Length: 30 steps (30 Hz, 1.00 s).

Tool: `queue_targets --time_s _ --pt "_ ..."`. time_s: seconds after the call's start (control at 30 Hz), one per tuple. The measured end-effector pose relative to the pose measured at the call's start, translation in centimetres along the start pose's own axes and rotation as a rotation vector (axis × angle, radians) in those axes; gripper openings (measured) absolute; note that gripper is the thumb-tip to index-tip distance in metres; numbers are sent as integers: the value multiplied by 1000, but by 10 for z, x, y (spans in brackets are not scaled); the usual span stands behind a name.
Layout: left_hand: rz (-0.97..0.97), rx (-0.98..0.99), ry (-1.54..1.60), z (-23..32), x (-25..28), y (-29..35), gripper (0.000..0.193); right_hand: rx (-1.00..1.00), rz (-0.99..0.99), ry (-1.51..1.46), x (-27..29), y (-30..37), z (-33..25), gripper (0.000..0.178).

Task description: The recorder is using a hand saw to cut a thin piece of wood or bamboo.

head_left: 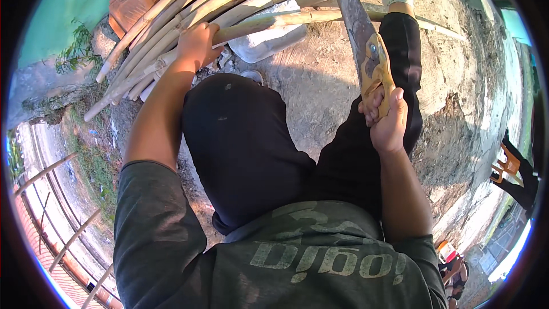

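My right hand is wrapped round the worn yellow handle of a handsaw. The saw's dark blade points away from me, and its far tip is cut off by the top of the view. Below the blade a long pale bamboo pole runs across to the right; I cannot tell whether the teeth touch it. At the pole's left part my left hand is closed round it, beside a heap of bamboo poles. The pole passes over a white block-like object and by my right ankle.
Terracotta roof tiles stand by the green wall at far left. My bent left knee and stretched right leg flank cracked concrete ground. An orange chair and other people are at the right.
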<state>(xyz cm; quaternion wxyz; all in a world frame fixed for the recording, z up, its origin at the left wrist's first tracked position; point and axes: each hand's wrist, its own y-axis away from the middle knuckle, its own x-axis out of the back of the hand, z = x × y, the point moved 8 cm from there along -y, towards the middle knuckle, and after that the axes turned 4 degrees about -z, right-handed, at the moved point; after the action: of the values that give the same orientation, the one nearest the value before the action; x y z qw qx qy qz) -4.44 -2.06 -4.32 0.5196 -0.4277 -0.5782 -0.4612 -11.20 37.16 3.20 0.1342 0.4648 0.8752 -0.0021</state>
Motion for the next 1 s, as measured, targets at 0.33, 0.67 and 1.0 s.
queue_targets --time_s 0.33,0.67,1.0 --pt "-274 298 169 -9 -24 -9 36 -12 -26 -64 0 6 3 77" --pt "-281 345 179 -12 -29 -7 39 -124 -136 75 -3 14 10 72" --pt "-264 285 139 -16 -35 -12 46 -209 -104 75 -9 26 9 70"
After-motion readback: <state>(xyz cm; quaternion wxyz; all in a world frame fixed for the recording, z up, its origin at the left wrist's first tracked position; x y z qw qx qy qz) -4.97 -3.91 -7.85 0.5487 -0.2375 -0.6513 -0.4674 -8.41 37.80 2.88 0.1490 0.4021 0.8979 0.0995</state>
